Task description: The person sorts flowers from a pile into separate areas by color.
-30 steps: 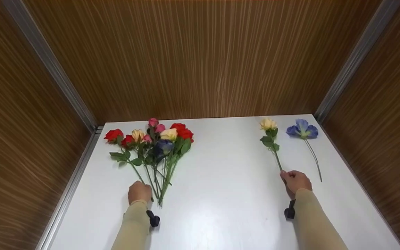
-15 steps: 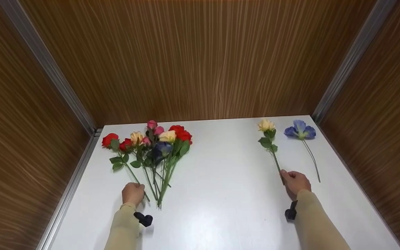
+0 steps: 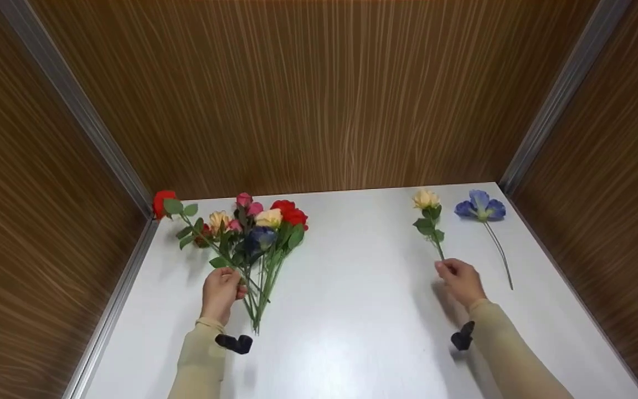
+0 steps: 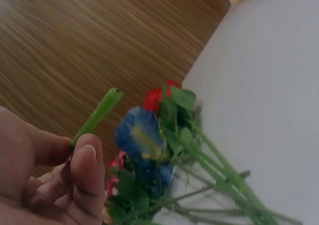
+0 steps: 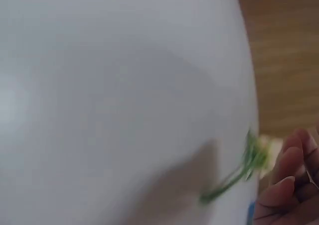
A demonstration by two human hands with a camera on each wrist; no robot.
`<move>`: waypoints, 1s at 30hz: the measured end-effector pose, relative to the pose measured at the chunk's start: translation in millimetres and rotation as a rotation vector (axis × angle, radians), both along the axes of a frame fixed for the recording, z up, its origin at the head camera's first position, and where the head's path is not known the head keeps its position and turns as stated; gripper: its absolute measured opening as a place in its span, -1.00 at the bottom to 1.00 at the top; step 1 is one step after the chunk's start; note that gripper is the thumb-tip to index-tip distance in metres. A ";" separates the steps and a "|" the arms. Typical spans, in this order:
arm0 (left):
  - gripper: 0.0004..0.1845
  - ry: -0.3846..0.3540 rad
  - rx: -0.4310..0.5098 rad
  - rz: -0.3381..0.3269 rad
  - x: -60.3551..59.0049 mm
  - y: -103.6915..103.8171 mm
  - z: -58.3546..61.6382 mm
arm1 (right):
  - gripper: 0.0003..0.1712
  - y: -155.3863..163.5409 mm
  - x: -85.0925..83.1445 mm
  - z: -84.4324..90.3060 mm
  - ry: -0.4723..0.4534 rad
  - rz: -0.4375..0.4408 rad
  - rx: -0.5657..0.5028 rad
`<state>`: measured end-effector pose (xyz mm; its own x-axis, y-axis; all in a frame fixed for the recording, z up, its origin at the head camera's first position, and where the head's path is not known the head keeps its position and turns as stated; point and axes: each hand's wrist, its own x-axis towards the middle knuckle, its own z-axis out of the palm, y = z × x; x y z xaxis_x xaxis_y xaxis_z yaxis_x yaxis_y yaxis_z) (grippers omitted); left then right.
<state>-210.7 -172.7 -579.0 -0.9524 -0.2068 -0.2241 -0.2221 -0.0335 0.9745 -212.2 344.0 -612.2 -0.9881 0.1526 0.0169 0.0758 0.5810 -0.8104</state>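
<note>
The red rose [image 3: 163, 200] is lifted off the table [image 3: 352, 310], its bloom up by the back left corner and its stem slanting down to the left hand [image 3: 220, 291]. That hand's fingers [image 4: 85, 168] and thumb are curled round the stem's lower end, the cut tip sticking out above them in the left wrist view. Just right of it lies the bunch of flowers [image 3: 258, 233], red, pink, cream and blue, stems fanned toward the person. Well apart, on the table's right side, the right hand [image 3: 457, 280] pinches the stem of the cream rose [image 3: 427, 199], fingers [image 5: 284, 185] curled about it. The blue flower [image 3: 480, 206] lies just beside that rose, untouched. Wood-grain walls [image 3: 319, 94] close in the table.
</note>
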 end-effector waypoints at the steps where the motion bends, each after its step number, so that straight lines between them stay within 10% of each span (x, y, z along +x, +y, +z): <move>1: -0.74 0.016 0.012 -0.010 0.0 6.2 2.8 | -0.51 -9.6 -0.7 2.8 0.024 0.030 -0.010; 12: -0.78 0.162 0.090 -0.231 6.9 91.1 21.1 | -0.86 -126.2 30.4 62.2 0.154 0.424 -0.118; 30: -0.90 0.226 -0.003 -0.416 26.5 157.2 10.1 | -0.84 -167.5 42.6 23.1 0.107 0.638 -0.172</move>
